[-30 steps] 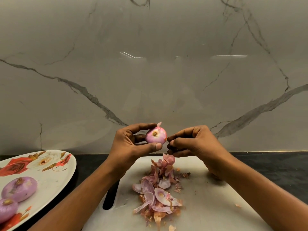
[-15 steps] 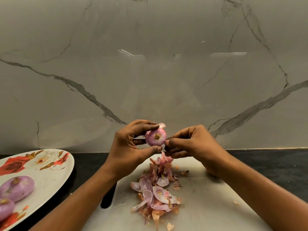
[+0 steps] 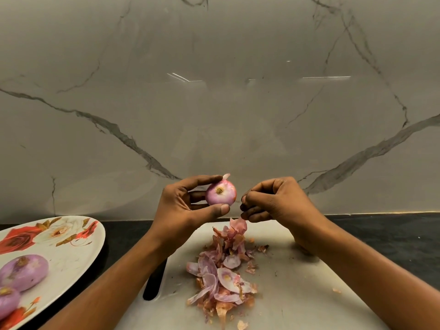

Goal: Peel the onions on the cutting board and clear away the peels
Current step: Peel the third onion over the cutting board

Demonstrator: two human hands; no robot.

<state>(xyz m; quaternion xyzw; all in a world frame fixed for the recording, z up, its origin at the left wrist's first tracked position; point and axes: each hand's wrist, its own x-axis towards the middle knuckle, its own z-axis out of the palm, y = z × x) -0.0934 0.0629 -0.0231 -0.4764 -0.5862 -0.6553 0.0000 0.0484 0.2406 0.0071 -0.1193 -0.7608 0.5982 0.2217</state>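
Grey-veined marble wall (image 3: 214,103) is being faced, above a dark counter (image 3: 392,236). One onion (image 3: 221,193), largely peeled and with its root end towards the camera, is being held in the air above the far edge of the cutting board (image 3: 297,282). It is being pinched between the thumb and curled fingers of the left hand (image 3: 188,206). Just beside it the right hand (image 3: 273,201) is being held with fingers curled and tips drawn together; whether a scrap is being pinched cannot be told. Loose peels (image 3: 223,270) are being left heaped on the board beneath. Two peeled onions (image 3: 23,272) are being kept on a floral plate (image 3: 71,253) at the left.
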